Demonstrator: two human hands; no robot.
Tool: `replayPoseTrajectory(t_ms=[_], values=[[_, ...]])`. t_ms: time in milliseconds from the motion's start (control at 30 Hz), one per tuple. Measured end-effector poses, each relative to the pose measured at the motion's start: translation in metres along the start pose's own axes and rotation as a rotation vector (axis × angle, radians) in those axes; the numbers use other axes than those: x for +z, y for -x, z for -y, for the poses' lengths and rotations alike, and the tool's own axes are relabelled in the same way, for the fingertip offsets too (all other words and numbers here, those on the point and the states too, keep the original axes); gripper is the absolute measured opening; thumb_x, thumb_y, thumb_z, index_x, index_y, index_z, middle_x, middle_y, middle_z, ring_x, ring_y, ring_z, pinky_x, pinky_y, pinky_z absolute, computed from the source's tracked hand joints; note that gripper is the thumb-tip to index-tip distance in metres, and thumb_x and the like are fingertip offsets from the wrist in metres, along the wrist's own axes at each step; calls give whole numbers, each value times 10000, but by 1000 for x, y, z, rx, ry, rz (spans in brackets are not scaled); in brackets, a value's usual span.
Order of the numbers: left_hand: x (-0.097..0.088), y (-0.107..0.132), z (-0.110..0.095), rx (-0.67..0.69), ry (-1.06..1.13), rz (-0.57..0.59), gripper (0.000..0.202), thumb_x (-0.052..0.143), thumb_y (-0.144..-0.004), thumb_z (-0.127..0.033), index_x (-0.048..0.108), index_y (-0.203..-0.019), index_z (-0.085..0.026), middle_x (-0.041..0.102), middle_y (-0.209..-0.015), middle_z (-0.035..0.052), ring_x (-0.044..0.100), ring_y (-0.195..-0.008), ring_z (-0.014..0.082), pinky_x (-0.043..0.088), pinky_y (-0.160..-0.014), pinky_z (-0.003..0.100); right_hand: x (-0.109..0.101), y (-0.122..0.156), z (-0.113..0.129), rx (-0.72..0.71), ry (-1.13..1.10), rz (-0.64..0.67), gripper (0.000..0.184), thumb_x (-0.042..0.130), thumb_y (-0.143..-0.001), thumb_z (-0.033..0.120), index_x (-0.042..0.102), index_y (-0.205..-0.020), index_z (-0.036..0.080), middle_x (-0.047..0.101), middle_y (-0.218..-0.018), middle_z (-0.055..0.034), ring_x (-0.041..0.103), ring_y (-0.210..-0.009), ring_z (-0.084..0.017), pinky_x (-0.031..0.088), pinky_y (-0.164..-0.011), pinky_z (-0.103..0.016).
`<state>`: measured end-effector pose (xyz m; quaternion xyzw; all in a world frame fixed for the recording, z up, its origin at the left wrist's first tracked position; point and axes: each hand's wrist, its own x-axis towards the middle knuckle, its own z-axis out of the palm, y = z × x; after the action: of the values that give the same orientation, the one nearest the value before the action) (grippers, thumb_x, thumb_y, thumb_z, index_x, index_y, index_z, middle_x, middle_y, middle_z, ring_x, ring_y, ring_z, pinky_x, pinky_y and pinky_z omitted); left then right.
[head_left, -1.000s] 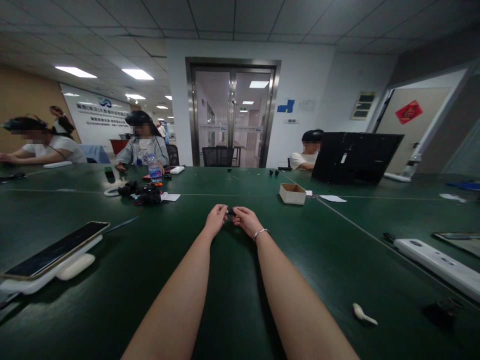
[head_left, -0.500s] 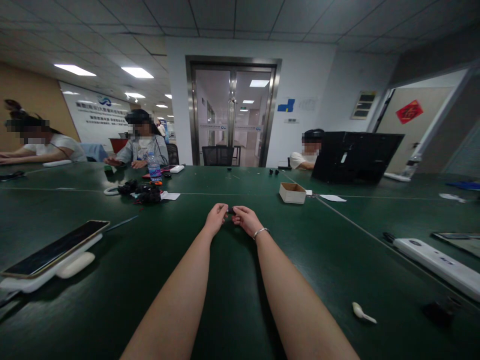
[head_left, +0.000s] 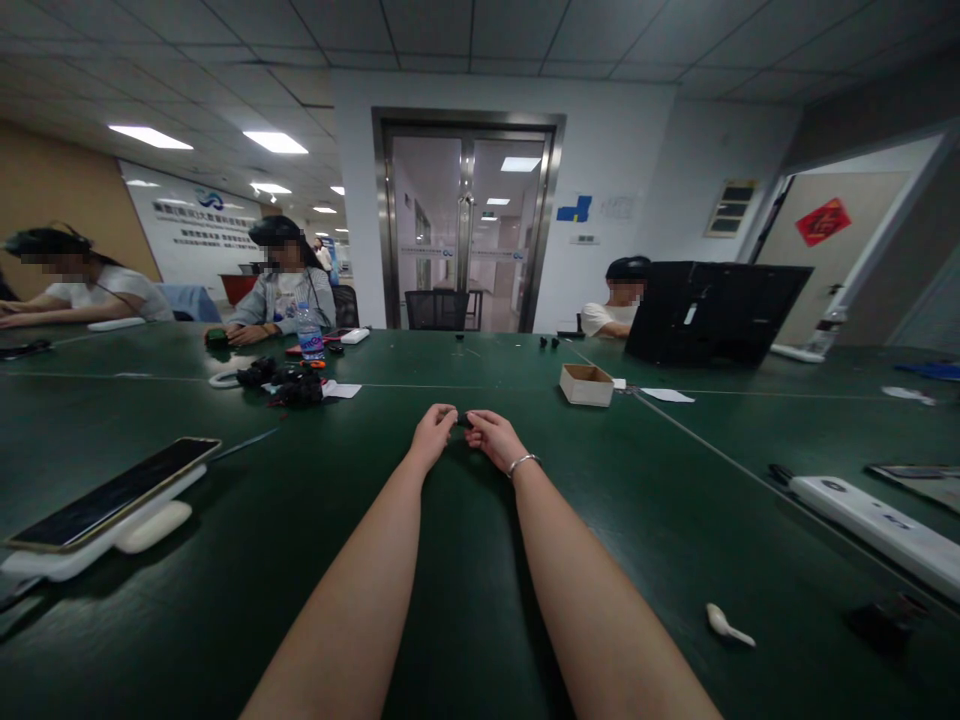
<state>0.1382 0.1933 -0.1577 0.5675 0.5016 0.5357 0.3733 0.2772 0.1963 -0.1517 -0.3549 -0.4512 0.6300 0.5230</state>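
Note:
Out in front of me, over the green table (head_left: 465,560), both arms are stretched forward. My left hand (head_left: 433,436) is closed, its thumb and fingertips pinching one end of a small black object (head_left: 462,420). The other end is pinched by my right hand (head_left: 491,438), which wears a silver bangle at the wrist. The black piece is too small and too covered by fingers for me to name its kind. To the right and farther off stands a small open cardboard box (head_left: 587,386).
At left a phone (head_left: 120,490) rests on a white holder. Black gear (head_left: 289,382) and a water bottle (head_left: 309,334) lie beyond. On the right are a white earbud (head_left: 727,625), a power strip (head_left: 877,520) and a black monitor (head_left: 712,315). Several people sit around the table.
My hands keep nearly the same place and grip on the small black object. Across the table, the person at left has lowered their hands beside a green thing.

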Motion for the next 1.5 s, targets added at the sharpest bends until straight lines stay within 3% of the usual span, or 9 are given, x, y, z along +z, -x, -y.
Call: replayPoseTrajectory(t_ms=[367, 500, 867, 1033, 1200, 1367, 1500], values=[[0, 3, -6, -1, 28, 29, 235, 456, -820, -319, 558, -954, -155, 502, -653, -7, 428, -477, 73, 334, -438, 178, 1, 2, 2, 7, -1, 2, 171, 669, -738, 194, 581, -861, 113, 594, -550, -28, 540, -464, -88, 448, -459, -191], [0, 2, -4, -6, 11, 16, 215, 497, -781, -237, 558, -974, -166, 519, -722, 0, 455, -517, 73, 347, -452, 173, 1, 0, 0, 4, -10, -5, 173, 672, -734, 190, 580, -859, 114, 594, -544, -30, 537, -456, -88, 437, -445, -187], [0, -1, 0, 9, 43, 30, 238, 466, -804, -328, 552, -956, -165, 502, -638, -15, 411, -466, 70, 327, -450, 179, 0, -1, 0, 14, -6, -2, 177, 671, -734, 198, 586, -864, 114, 589, -549, -28, 542, -468, -93, 447, -448, -194], [0, -2, 2, 6, 12, 24, 234, 487, -769, -234, 556, -982, -167, 510, -673, -10, 433, -490, 69, 330, -454, 173, 1, 0, 1, 5, -1, 0, 161, 668, -734, 187, 583, -851, 116, 584, -539, -17, 531, -458, -83, 444, -442, -183], [0, -1, 1, 6, 20, 32, 248, 438, -810, -322, 561, -955, -164, 488, -615, -18, 409, -466, 76, 333, -455, 182, -1, -3, -2, 2, -13, 10, 202, 705, -703, 219, 594, -840, 120, 584, -548, -19, 535, -462, -89, 445, -436, -193], [0, -1, 0, -25, -6, 21, 245, 465, -773, -226, 564, -989, -169, 532, -709, 4, 449, -511, 75, 356, -487, 183, -3, -4, -3, -9, -3, 20, 220, 715, -696, 229, 599, -847, 118, 591, -565, -24, 541, -470, -91, 447, -441, -197], [0, -1, 0, -9, 20, 15, 280, 411, -824, -355, 575, -950, -167, 500, -659, -1, 426, -488, 81, 330, -450, 183, -1, -2, -2, 2, -11, 12, 202, 694, -716, 216, 589, -858, 117, 591, -547, -25, 534, -459, -89, 441, -439, -194]])
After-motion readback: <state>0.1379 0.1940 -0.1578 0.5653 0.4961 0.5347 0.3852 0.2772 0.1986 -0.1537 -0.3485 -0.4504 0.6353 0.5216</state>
